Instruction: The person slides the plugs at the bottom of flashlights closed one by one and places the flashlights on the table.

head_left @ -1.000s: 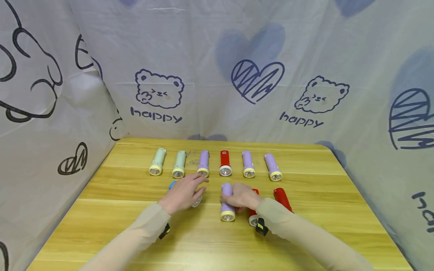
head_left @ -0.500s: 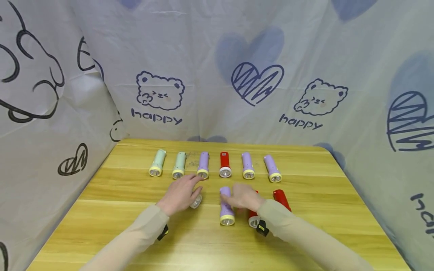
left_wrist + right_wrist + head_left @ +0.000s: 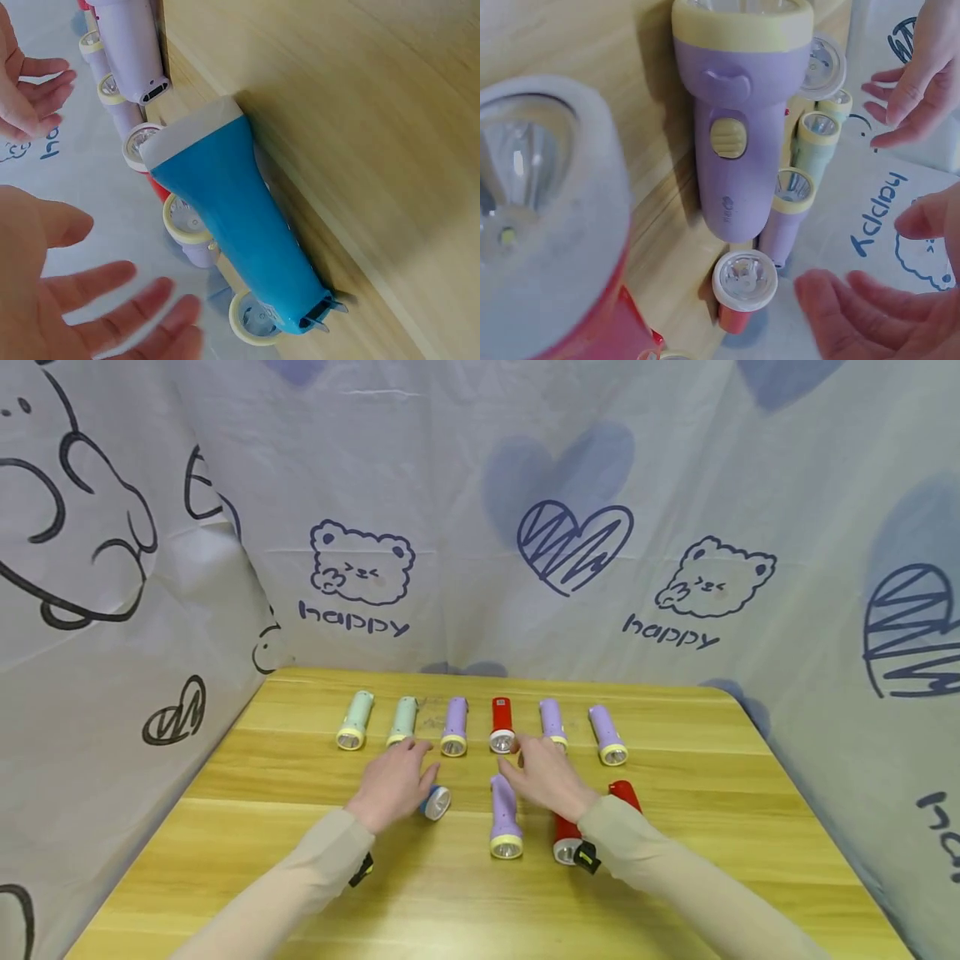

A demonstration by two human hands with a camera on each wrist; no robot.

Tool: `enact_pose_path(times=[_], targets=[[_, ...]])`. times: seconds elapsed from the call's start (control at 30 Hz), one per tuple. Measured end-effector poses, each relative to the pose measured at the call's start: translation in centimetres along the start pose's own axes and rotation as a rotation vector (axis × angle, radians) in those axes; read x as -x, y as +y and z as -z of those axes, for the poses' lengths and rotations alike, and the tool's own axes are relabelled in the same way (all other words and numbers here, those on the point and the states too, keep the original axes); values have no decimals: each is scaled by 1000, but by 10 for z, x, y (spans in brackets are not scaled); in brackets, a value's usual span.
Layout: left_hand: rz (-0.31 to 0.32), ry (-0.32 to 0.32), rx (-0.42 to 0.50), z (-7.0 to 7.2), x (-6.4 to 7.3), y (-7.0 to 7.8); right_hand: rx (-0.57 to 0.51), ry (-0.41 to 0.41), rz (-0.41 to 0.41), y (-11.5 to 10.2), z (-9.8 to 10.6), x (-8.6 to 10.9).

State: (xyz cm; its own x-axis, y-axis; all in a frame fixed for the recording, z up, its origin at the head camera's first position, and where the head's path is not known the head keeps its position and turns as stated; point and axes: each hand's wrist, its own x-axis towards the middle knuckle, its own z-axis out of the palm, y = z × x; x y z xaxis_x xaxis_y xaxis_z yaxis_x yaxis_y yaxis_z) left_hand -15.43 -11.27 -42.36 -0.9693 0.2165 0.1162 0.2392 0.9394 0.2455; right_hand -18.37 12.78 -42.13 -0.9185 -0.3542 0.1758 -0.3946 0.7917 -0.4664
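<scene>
My left hand [image 3: 392, 783] hovers above a blue flashlight with a white head [image 3: 438, 803], fingers relaxed and apart from it. In the left wrist view the blue flashlight [image 3: 240, 210] lies whole beside the spread fingers. The right hand [image 3: 551, 775] is held over the table, loosely curved, with nothing in its grasp. Just left of it lies a purple flashlight [image 3: 505, 817], its pale yellow head towards me; its switch shows in the right wrist view. Under the right wrist a red flashlight with a white head [image 3: 567, 839] is partly hidden.
Along the back of the wooden table [image 3: 262, 827] runs a row of green, purple and red flashlights, among them a red one [image 3: 502, 727] and a purple one [image 3: 607, 737]. Another red flashlight [image 3: 624, 793] is partly behind the right sleeve. Printed cloth [image 3: 465, 527] hangs behind.
My right hand has come off the purple flashlight and moved away from me, towards the back row. The left hand has shifted slightly left, uncovering more of the blue flashlight.
</scene>
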Motion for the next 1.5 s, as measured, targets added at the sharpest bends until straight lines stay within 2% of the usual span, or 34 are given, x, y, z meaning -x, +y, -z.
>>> enact_pose_path(times=[0.13, 0.3, 0.6, 1.1, 1.5], targets=[[76, -73, -43, 1, 0, -3, -13, 36, 41, 1, -2, 0], [165, -166, -39, 0, 1, -6, -31, 16, 47, 2, -9, 1], [225, -255, -10, -6, -5, -8, -39, 32, 105, -2, -19, -2], [251, -339, -15, -15, -9, -5, -46, 8, 123, -4, -24, -4], [204, -351, 16, -13, -1, -10, -60, -3, 126, -7, -29, -5]])
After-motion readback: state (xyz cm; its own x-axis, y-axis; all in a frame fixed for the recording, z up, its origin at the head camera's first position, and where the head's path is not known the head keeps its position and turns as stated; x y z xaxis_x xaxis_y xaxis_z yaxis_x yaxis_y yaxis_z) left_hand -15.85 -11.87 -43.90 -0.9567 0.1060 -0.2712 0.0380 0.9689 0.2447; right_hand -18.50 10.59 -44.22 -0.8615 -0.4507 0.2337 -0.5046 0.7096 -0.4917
